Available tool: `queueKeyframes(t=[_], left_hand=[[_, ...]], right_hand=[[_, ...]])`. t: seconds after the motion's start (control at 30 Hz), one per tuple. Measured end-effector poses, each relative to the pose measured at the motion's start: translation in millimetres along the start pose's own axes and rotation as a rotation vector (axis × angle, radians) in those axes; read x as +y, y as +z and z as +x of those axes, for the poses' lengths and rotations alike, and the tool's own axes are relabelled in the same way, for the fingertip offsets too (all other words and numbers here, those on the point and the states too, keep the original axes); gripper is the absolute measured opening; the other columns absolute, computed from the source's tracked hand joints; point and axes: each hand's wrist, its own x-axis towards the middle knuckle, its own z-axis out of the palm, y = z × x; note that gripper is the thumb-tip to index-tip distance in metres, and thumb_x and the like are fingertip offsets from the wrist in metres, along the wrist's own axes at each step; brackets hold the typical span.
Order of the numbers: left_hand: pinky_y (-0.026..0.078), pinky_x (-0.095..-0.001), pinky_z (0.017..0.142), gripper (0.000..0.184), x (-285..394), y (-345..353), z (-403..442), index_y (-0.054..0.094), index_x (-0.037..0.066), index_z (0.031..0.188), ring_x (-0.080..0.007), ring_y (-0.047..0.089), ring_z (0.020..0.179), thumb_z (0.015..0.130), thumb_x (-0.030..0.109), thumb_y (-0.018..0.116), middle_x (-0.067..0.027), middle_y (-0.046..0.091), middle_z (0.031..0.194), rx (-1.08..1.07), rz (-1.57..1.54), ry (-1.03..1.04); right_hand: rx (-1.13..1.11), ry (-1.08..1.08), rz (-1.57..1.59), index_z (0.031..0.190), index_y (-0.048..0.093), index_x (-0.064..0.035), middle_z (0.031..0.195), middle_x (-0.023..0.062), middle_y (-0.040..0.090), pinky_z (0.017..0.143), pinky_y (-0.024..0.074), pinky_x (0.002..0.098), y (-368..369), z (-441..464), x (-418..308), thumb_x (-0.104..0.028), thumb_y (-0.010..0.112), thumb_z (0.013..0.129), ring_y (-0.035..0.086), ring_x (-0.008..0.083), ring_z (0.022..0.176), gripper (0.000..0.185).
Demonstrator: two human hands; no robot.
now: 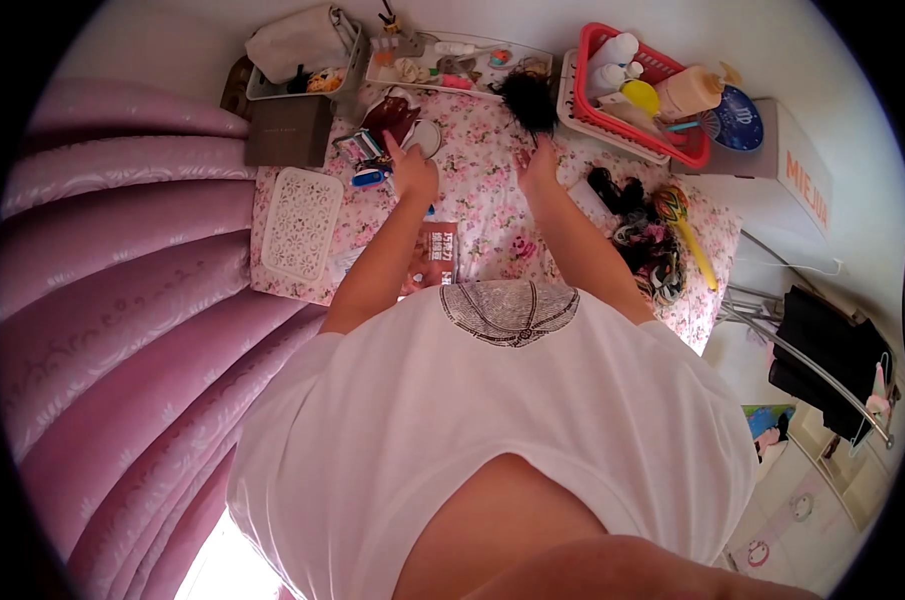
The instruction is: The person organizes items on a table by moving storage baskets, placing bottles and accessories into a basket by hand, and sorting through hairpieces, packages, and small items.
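My left hand (413, 172) is over the table's left half, its index finger stretched toward a dark red pouch (392, 116). Close beside it lie a round white-rimmed disc (427, 138), some small packets (358, 148) and a blue item (370, 177). Farther right, my right hand (538, 168) has its thumb apart from its fingers. Its fingertips reach the lower edge of a black fluffy thing (529, 100); no firm grip on it shows. A brown printed packet (435, 255) lies near the table's front edge.
A floral cloth (492, 195) covers the table. Along the back stand a grey basket (350, 84), a white tray (377, 72) and a red basket (584, 95) of bottles. A brown box (287, 132) and white lattice lid (300, 222) sit left; hair bands (652, 255) lie right.
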Motion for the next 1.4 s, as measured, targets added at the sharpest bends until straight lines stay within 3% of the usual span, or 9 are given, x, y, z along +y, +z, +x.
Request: queueKeyframes(t=[0.23,0.43,0.57,0.67,0.8,1.0,1.13,1.27,1.4], left_hand=[[0.036,-0.0376,0.088,0.051,-21,4,9,0.033,-0.002,0.119,-0.0359,0.038,0.107,0.072,0.012,0.048,-0.0206,0.018,0.131,-0.1,0.189,-0.058],[0.032,-0.0353,0.091,0.046,-4,-5,6,0.04,-0.003,0.114,-0.0346,0.038,0.107,0.07,0.008,0.047,-0.0228,0.036,0.119,0.218,-0.011,0.194],[0.036,-0.0347,0.084,0.041,25,-10,-4,0.045,-0.001,0.109,-0.0322,0.044,0.096,0.068,0.002,0.044,-0.0224,0.045,0.106,0.31,-0.337,0.281],[0.04,-0.0276,0.072,0.037,44,-17,-10,0.046,0.0,0.109,-0.0177,0.049,0.08,0.071,-0.001,0.045,-0.01,0.046,0.095,0.162,-0.572,0.392],[0.04,-0.0252,0.076,0.036,54,4,-16,0.045,-0.002,0.11,-0.0143,0.049,0.082,0.075,0.0,0.043,-0.0083,0.05,0.09,-0.073,-1.335,-0.071],[0.041,-0.0273,0.08,0.035,49,22,-38,0.043,-0.004,0.11,-0.0175,0.053,0.085,0.076,0.003,0.04,-0.0129,0.054,0.09,-0.52,-1.51,-0.256],[0.04,-0.0235,0.076,0.029,44,29,-50,0.052,0.001,0.101,-0.0146,0.053,0.082,0.075,0.007,0.041,-0.0067,0.057,0.091,-0.711,-1.136,-0.131],[0.04,-0.024,0.072,0.019,13,48,-35,0.055,0.003,0.089,-0.0115,0.052,0.077,0.074,0.007,0.045,-0.0046,0.057,0.083,-0.458,-0.856,-0.19],[0.042,-0.0277,0.068,0.023,-4,61,-17,0.054,0.003,0.092,-0.0174,0.053,0.08,0.07,0.01,0.051,-0.0101,0.056,0.081,-0.172,-0.617,-0.053]], right_hand=[[-0.116,0.004,-0.147,0.099,0.044,-0.0114,0.097,0.004,0.04,0.076,0.0403,0.0351,-38,7,31,-0.025,0.05,0.076,0.042,0.0192,0.09,0.027],[-0.24,-0.012,-0.346,0.093,0.047,-0.0092,0.086,0.0022,0.046,0.076,0.0413,0.0323,-37,-6,34,-0.021,0.051,0.075,0.046,0.0154,0.081,0.022],[-0.432,-0.049,-0.494,0.092,0.048,-0.0094,0.086,0.0027,0.049,0.074,0.0422,0.0322,-26,-12,40,-0.022,0.053,0.074,0.048,0.0162,0.079,0.022],[-0.57,0.049,-0.425,0.094,0.048,-0.0097,0.092,0.0041,0.05,0.074,0.0428,0.0334,-17,-11,42,-0.024,0.053,0.076,0.049,0.0179,0.084,0.023],[-0.719,0.324,-0.163,0.096,0.048,-0.012,0.1,0.0057,0.051,0.076,0.0429,0.0365,-11,-17,32,-0.025,0.053,0.078,0.049,0.0201,0.09,0.023],[-0.741,0.169,-0.013,0.113,0.035,-0.0176,0.102,0.0069,0.049,0.075,0.0431,0.0392,-37,-14,14,-0.02,0.055,0.078,0.051,0.0218,0.086,0.04],[-0.519,-0.018,-0.067,0.116,0.03,-0.015,0.097,0.0106,0.049,0.066,0.0445,0.0344,-72,5,-4,-0.004,0.053,0.072,0.051,0.0212,0.08,0.051],[-0.228,-0.299,-0.392,0.109,0.04,-0.006,0.1,0.0153,0.046,0.069,0.042,0.032,-105,0,-37,-0.006,0.05,0.069,0.049,0.0237,0.084,0.042],[0.043,-1.045,-1.261,0.101,0.047,-0.0014,0.101,0.0193,0.045,0.078,0.0379,0.0384,-125,3,-42,-0.006,0.051,0.066,0.046,0.0303,0.092,0.035]])
